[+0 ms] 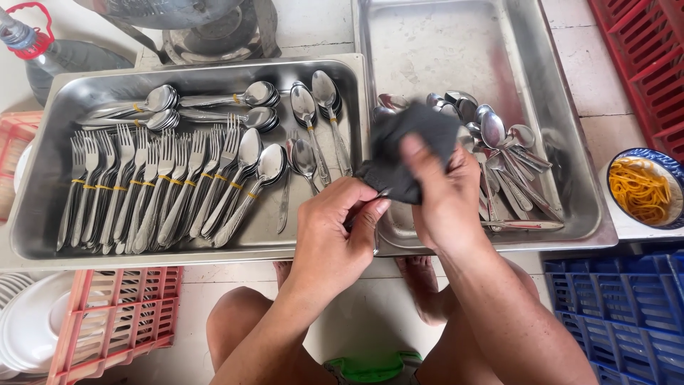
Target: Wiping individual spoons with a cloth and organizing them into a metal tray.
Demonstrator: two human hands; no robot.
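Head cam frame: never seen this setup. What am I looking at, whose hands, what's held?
One camera sits on a person's head and looks down, so both bare hands are the wearer's own. The left hand pinches the handle end of a piece of cutlery; the right hand wraps a dark cloth around it. The left steel tray holds forks and spoons bundled with yellow rubber bands. The right steel tray holds loose spoons. A bowl of rubber bands stands at the right.

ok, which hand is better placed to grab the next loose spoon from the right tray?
Probably right. The right hand, wrapped in the dark cloth, sits directly over the loose spoons. The left hand pinches the piece being wiped, over the gap between trays.
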